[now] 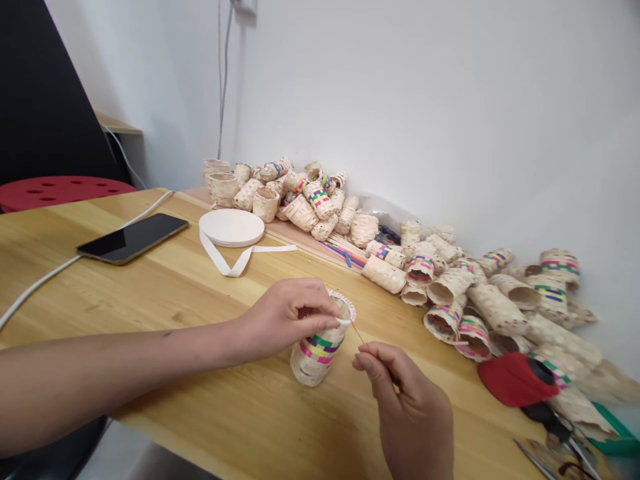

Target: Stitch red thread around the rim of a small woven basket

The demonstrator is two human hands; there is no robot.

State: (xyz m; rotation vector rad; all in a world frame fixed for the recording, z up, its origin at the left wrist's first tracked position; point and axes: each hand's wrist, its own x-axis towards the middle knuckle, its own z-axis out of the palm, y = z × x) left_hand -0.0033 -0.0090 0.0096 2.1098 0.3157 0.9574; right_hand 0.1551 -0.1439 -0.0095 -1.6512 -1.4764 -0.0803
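Note:
A small woven straw cup (316,353) with pink, yellow and green bands stands tilted on the wooden table (165,300). My left hand (290,315) grips its rim, fingers closed over a white ribbon trim along the top edge. My right hand (407,407) is just right of the cup, fingers pinched on a thin needle (358,332) that points up toward the rim.
A large heap of similar woven cups (430,267) lines the wall at the back and right. A white ribbon roll (232,228) and a phone (134,237) with a white cable lie at left. A red thread spool (515,379) and scissors (560,433) sit at right. A red stool (60,190) stands behind the table.

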